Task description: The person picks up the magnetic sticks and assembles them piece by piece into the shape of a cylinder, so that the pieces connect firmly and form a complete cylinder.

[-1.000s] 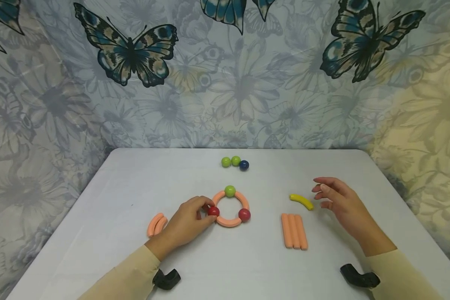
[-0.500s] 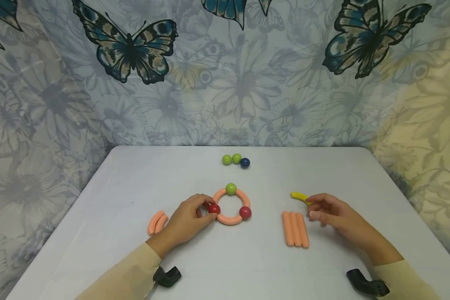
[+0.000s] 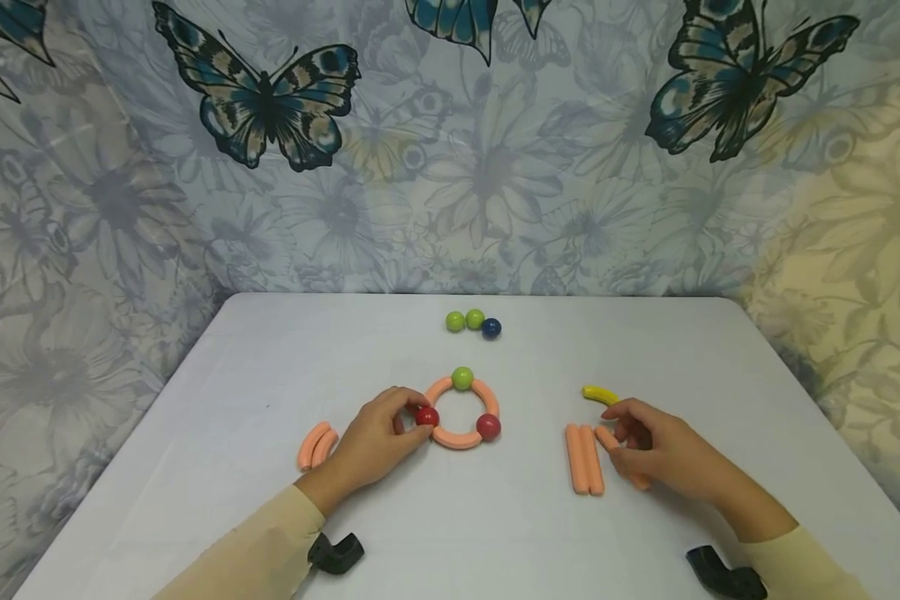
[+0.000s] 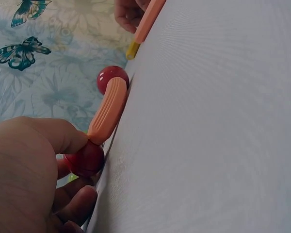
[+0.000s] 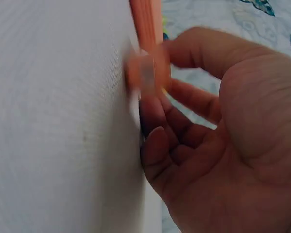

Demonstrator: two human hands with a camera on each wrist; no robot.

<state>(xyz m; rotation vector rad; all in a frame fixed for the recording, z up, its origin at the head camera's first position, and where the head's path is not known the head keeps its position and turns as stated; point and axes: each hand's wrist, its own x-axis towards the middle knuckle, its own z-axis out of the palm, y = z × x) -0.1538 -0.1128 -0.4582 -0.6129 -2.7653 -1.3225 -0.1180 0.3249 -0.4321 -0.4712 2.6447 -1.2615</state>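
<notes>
In the head view my left hand (image 3: 378, 437) pinches a red ball (image 3: 427, 418) on the left side of a ring lying on the table. The ring joins orange curved sticks (image 3: 457, 440) with a green ball (image 3: 462, 378) at the top and a second red ball (image 3: 488, 427) at the right. Thumb and fingers lie against the held ball (image 4: 87, 159) in the left wrist view. My right hand (image 3: 671, 454) grips a straight orange stick (image 3: 607, 438), tilted away from two others (image 3: 579, 460); fingers hide its middle. The stick's blurred end (image 5: 148, 72) shows a greyish centre.
Just beyond my right hand lies a yellow curved stick (image 3: 598, 393). Two orange curved sticks (image 3: 315, 446) rest left of my left wrist. Two green balls (image 3: 455, 322) and a dark blue ball (image 3: 491, 328) sit near the back edge of the white table (image 3: 307, 333).
My right hand has come down and left from beside the yellow stick, taken the rightmost straight orange stick and turned it away from the row. My left hand stays on the red ball.
</notes>
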